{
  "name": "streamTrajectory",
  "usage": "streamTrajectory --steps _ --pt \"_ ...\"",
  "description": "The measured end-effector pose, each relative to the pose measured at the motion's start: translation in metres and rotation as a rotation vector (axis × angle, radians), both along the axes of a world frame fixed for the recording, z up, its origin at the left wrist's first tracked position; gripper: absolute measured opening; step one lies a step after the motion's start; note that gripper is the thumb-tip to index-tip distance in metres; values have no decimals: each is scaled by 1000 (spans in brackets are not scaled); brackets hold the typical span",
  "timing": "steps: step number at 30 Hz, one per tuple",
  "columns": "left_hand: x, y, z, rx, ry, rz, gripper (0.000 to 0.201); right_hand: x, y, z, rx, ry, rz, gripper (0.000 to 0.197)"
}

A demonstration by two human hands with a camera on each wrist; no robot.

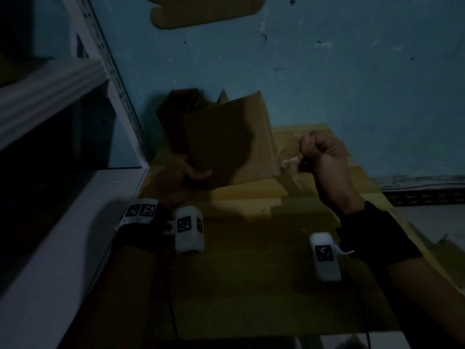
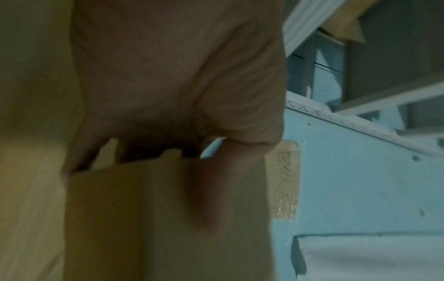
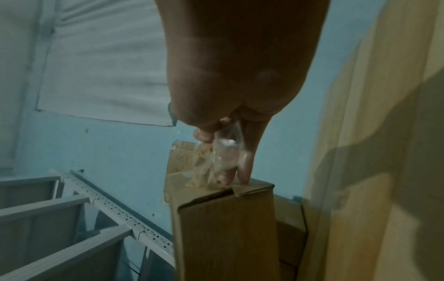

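A brown cardboard box (image 1: 226,142) stands tilted on the wooden table (image 1: 251,222). My left hand (image 1: 193,172) grips its lower left corner, thumb on the front face and fingers hidden behind. In the left wrist view the thumb (image 2: 225,180) presses flat on the box (image 2: 168,218). My right hand (image 1: 305,149), to the right of the box, pinches a crumpled strip of clear tape (image 1: 292,161). The right wrist view shows that tape (image 3: 223,157) running from the pinching fingers (image 3: 245,163) down to the box's top flap (image 3: 240,190).
White metal shelving (image 1: 75,79) rises along the left. A second, darker box (image 1: 181,109) stands behind the held one, against the blue wall (image 1: 352,71). A cardboard piece (image 1: 201,11) is stuck high on the wall. The table's right edge drops to the floor.
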State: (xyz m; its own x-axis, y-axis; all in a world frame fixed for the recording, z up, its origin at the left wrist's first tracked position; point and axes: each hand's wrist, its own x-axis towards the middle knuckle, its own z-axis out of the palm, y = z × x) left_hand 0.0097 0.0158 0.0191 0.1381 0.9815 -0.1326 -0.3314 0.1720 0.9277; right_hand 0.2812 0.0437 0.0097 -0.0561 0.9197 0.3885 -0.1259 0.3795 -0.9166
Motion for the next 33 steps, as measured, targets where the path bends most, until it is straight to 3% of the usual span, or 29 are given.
streamTrajectory --steps 4,7,10,13,17,20,21,22,25,27,33 --pt "11 -2 4 -58 -191 51 51 -1 -5 6 -67 9 52 49" --pt "15 0 4 -48 -190 80 42 1 -7 9 -120 -59 57 47" --pt "15 2 0 -54 -190 101 45 2 -5 4 -139 -119 81 48" --pt "16 3 -1 -73 -176 125 46 3 -4 0 -64 -214 150 68" --pt "12 8 -4 -74 -148 143 50 4 -4 -4 24 -359 222 49" --pt "11 9 -4 -84 -152 142 50 7 -4 -3 -16 -317 285 18" --pt "11 9 -3 -81 -161 145 47 8 -3 -3 -39 -287 304 17" --pt "12 9 -3 -73 -167 149 42 9 -3 -1 -48 -282 307 18" --pt "14 9 -6 -58 -150 157 31 4 -5 1 -4 -437 212 52" --pt "15 10 -7 -63 -136 166 32 -1 -7 -1 21 -477 117 52" --pt "14 10 -5 -69 -95 190 37 -4 -10 1 104 -240 40 5"
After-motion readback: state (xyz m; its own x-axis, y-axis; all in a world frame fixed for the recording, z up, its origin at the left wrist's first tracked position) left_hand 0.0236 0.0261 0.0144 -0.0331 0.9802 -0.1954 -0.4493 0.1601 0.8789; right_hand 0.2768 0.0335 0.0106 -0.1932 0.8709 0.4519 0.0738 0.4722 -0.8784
